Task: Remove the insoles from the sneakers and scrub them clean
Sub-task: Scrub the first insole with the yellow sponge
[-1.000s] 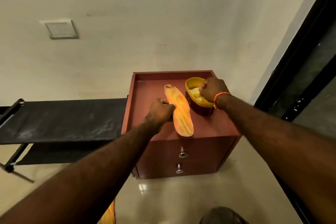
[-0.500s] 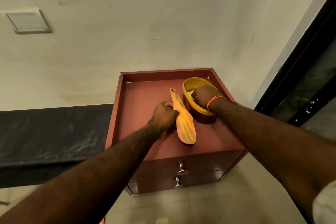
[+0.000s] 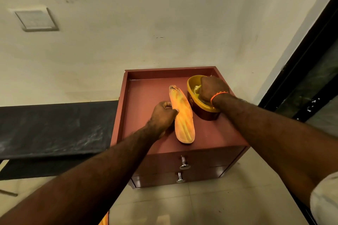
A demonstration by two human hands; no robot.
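Orange insole [image 3: 182,115]: lengthwise, toe toward wall | left hand [image 3: 163,115] fingers pinch its edge | right hand [image 3: 212,87] fingers: cannot tell

Cabinet [image 3: 146,89] under insole [image 3: 182,115], tub [image 3: 204,113]

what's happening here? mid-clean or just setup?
Mid-clean, it seems. A person stands over a small red cabinet. The left hand grips the edge of an orange insole lying flat on top. The right hand is down inside a yellow-rimmed tub beside the insole, on something pale, likely a cloth; its grip is hidden. No scrubbing contact on the insole yet.
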